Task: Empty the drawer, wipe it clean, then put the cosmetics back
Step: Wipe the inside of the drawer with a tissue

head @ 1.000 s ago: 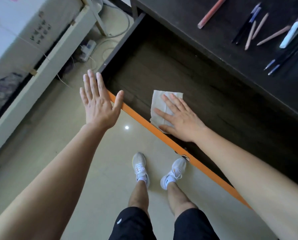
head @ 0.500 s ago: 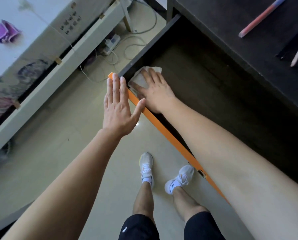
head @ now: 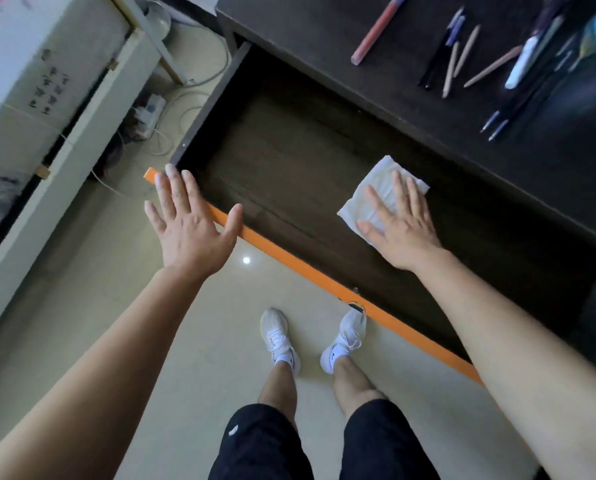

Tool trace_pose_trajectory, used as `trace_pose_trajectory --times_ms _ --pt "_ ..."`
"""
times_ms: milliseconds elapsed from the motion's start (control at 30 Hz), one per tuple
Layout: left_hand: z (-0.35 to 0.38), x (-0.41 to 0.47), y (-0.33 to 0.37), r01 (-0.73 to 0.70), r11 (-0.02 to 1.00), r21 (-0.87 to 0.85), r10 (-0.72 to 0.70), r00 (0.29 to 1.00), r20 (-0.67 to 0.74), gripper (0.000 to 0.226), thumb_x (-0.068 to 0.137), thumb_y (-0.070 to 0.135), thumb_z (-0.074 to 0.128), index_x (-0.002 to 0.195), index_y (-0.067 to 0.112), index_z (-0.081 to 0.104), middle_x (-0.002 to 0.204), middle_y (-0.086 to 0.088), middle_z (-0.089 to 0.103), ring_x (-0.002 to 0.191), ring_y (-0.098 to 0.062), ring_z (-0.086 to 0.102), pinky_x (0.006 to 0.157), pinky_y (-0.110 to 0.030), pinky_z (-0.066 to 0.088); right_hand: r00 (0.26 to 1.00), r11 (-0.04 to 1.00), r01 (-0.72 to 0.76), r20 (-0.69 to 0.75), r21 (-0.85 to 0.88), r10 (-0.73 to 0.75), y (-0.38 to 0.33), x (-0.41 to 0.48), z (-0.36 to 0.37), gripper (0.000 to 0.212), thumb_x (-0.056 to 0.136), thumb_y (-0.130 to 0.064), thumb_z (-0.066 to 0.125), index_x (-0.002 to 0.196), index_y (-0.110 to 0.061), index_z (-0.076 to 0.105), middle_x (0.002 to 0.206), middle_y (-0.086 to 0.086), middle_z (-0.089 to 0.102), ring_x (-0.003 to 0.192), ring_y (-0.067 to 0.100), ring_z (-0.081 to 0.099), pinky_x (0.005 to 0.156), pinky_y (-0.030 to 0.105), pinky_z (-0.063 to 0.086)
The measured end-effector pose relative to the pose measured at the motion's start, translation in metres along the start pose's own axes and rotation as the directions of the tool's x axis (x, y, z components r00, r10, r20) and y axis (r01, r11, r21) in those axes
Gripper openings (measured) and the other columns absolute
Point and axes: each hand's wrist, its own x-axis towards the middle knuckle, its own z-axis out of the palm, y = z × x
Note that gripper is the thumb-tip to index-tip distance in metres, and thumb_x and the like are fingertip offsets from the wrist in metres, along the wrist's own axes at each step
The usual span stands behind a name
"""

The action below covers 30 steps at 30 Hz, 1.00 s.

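Note:
The dark wooden drawer is pulled out from the desk, and its orange front edge runs diagonally across the view. Nothing lies in it except a white cloth on its floor toward the right. My right hand presses flat on that cloth with fingers spread. My left hand is flat with straight fingers against the left end of the orange front edge, thumb over the rim. Several cosmetic pencils and a pink stick lie on the dark desk top.
A white bed frame stands at the left, with a power strip and cables on the floor beside it. My legs and white shoes stand on the pale tiled floor in front of the drawer.
My right hand has slid the cloth from the drawer's front left corner to the right, toward the back of the drawer floor. My left hand stays on the front edge.

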Motion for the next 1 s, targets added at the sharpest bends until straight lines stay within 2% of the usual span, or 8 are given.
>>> trace_pose_trajectory --times_ms 100,233,333,467,667,767,867,1000 --pt "0.002 0.001 0.035 -0.19 0.976 0.109 0.186 0.981 0.046 0.1 0.085 0.077 0.03 0.155 0.013 -0.001 0.162 -0.01 -0.015 0.149 -0.028 -0.016 0.118 -0.057 -0.005 0.999 0.999 0.009 0.044 0.053 -0.011 -0.005 -0.029 0.011 0.07 0.097 -0.066 0.024 0.153 -0.044 -0.013 0.159 0.005 -0.034 0.146 0.028 -0.032 0.121 0.047 -0.008" --pt "0.019 -0.003 0.1 -0.438 0.887 0.145 0.42 0.897 0.138 0.097 0.084 0.078 0.032 0.155 0.02 0.0 0.162 -0.012 -0.015 0.149 -0.032 -0.012 0.118 -0.057 0.003 0.995 0.989 0.067 0.059 0.134 -0.075 0.01 -0.083 0.032 0.069 0.096 -0.066 0.032 0.153 -0.048 -0.003 0.16 -0.001 -0.031 0.145 0.021 -0.035 0.12 0.037 -0.016" --pt "0.035 -0.01 0.143 -0.571 0.811 0.129 0.536 0.813 0.228 0.093 0.086 0.074 0.036 0.155 0.022 0.002 0.162 -0.012 -0.012 0.149 -0.032 -0.007 0.118 -0.056 0.008 0.994 0.976 -0.092 0.075 0.197 0.078 0.051 -0.13 0.049 0.069 0.095 -0.067 0.036 0.154 -0.049 0.005 0.161 -0.003 -0.029 0.146 0.018 -0.032 0.119 0.034 -0.015" --pt "0.061 -0.029 0.161 -0.597 0.794 0.11 0.545 0.781 0.304 0.091 0.085 0.071 0.04 0.154 0.02 0.01 0.162 -0.013 -0.005 0.149 -0.031 -0.002 0.117 -0.056 0.013 0.909 0.872 -0.417 0.138 0.255 0.394 0.111 -0.176 0.065 0.075 0.091 -0.074 0.031 0.155 -0.046 0.005 0.161 -0.001 -0.028 0.149 0.022 -0.025 0.122 0.042 -0.006" --pt "0.073 -0.033 0.158 -0.6 0.786 0.15 0.538 0.783 0.313 0.094 0.084 0.068 0.048 0.154 0.02 0.008 0.162 -0.012 -0.005 0.149 -0.031 -0.004 0.116 -0.055 0.014 0.818 0.762 -0.566 0.102 0.315 0.566 0.116 -0.119 0.05 0.072 0.096 -0.067 0.027 0.155 -0.04 -0.005 0.16 0.013 -0.028 0.148 0.036 -0.022 0.122 0.049 -0.007" --pt "0.074 -0.032 0.157 -0.6 0.786 0.147 0.543 0.784 0.301 0.093 0.083 0.066 0.051 0.154 0.021 0.01 0.162 -0.011 -0.003 0.149 -0.029 -0.003 0.117 -0.054 0.013 0.868 0.825 -0.48 0.023 0.297 0.497 0.091 -0.062 0.032 0.07 0.097 -0.067 0.021 0.155 -0.039 -0.007 0.16 0.015 -0.028 0.147 0.04 -0.022 0.119 0.052 -0.009" --pt "0.075 -0.033 0.154 -0.588 0.796 0.142 0.535 0.794 0.288 0.093 0.082 0.065 0.054 0.154 0.022 0.012 0.162 -0.011 0.0 0.149 -0.028 -0.002 0.117 -0.053 0.013 0.956 0.928 -0.273 -0.037 0.253 0.291 0.044 -0.027 0.015 0.069 0.098 -0.064 0.025 0.156 -0.039 -0.002 0.161 0.013 -0.025 0.147 0.039 -0.023 0.119 0.052 -0.01" --pt "0.074 -0.035 0.155 -0.58 0.802 0.144 0.529 0.801 0.282 0.093 0.082 0.063 0.056 0.153 0.022 0.014 0.163 -0.01 0.001 0.149 -0.027 -0.001 0.117 -0.052 0.013 0.993 0.975 -0.079 -0.068 0.207 0.095 0.031 -0.048 0.03 0.067 0.098 -0.063 0.029 0.156 -0.041 0.003 0.164 0.009 -0.021 0.149 0.033 -0.023 0.119 0.045 -0.013"
